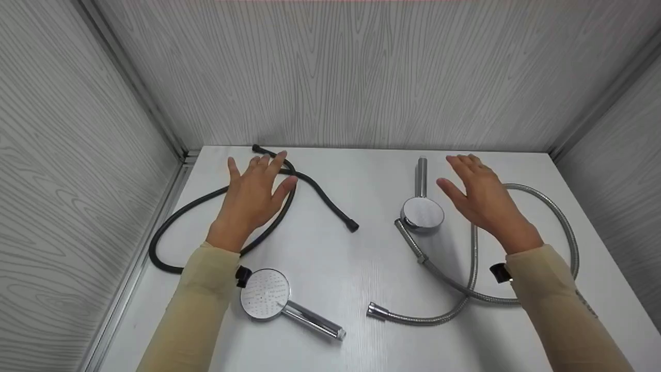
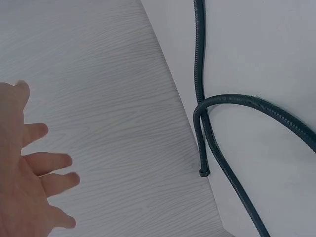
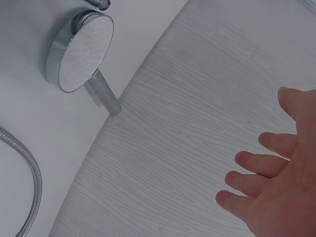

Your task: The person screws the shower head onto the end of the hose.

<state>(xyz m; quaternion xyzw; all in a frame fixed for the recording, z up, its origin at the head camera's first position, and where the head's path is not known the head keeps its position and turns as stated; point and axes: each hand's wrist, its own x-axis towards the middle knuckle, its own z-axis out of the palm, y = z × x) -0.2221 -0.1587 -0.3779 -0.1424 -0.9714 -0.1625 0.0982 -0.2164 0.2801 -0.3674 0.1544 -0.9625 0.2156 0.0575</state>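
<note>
My left hand [image 1: 251, 199] hovers with spread fingers above a black shower hose [image 1: 323, 195], holding nothing. In the left wrist view the black hose [image 2: 200, 59] crosses itself near the board's edge, apart from the hand [image 2: 29, 182]. On the right, my right hand [image 1: 483, 199] is raised with fingers extended and nothing in it. Left of it lies a chrome shower head [image 1: 422, 213], its handle pointing to the back wall. A silver metal hose [image 1: 473, 258] loops beneath the right hand and forearm. Another chrome shower head [image 1: 265, 294] lies near my left forearm, its handle angled toward the front right.
Everything lies on a white tabletop [image 1: 330, 258]. A grey wood-grain wall [image 1: 330, 77] rises behind it, with similar panels at the left [image 1: 62, 181] and right. Small black devices are fixed to both sleeves.
</note>
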